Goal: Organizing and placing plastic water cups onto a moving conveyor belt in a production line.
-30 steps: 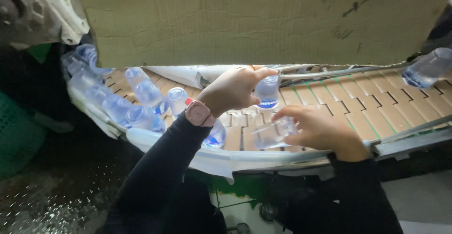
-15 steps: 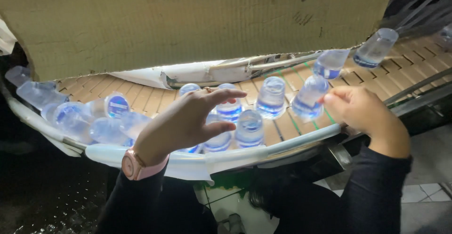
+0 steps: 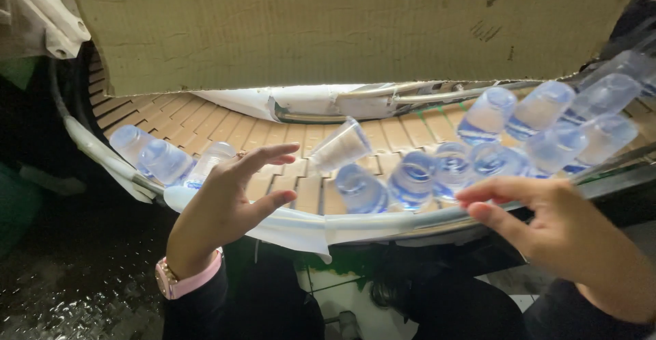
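Both hands (image 3: 225, 207) (image 3: 567, 234) have lifted off bottles (image 3: 410, 179), grips apart; cardboard (image 3: 342, 25) overhangs.

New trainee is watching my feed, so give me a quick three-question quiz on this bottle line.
1. True or false: the left hand is gripping a bottle.
2. What hangs above the belt? A) cardboard sheet B) glass pane C) net
3. Which bottle lies tipped over: the one just past the left fingertips, or the one nearer the right hand?

Key: 1 false, it is open and empty. 2 A. 3 the one past the left fingertips.
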